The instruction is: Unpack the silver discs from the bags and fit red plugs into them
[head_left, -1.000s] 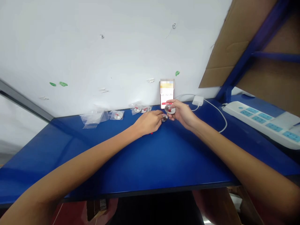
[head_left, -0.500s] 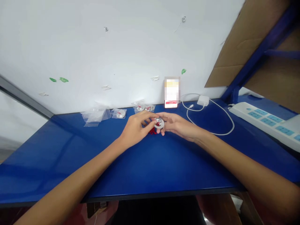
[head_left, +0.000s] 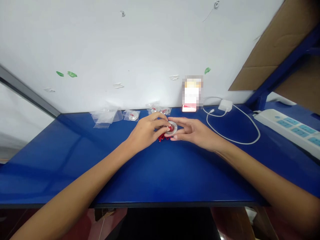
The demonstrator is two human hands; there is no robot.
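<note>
Over the middle of the blue table, both hands meet at a small silver cymbal-like disc (head_left: 174,128) with a red cord (head_left: 171,127) at its centre. My left hand (head_left: 151,128) is closed, its thumb and fingertips pinching the cord against the face of the disc. My right hand (head_left: 191,130) curves around the disc's right side, thumb below and fingers above, gripping its rim. Just under the left fingertips lies a small heap of red cords (head_left: 161,137), partly hidden by the hands.
Clear bags with similar discs, one bag (head_left: 132,115) at left, lie along the wall beside a pile of plastic bags (head_left: 106,116). A lit phone (head_left: 189,108) leans on the wall. Rightward are a white charger (head_left: 225,105) with its looped cable and a power strip (head_left: 287,125).
The disc has turned in my hands, showing a pale ring instead of its shiny dome. My right fingers have straightened along its rim. The view has shifted slightly.
</note>
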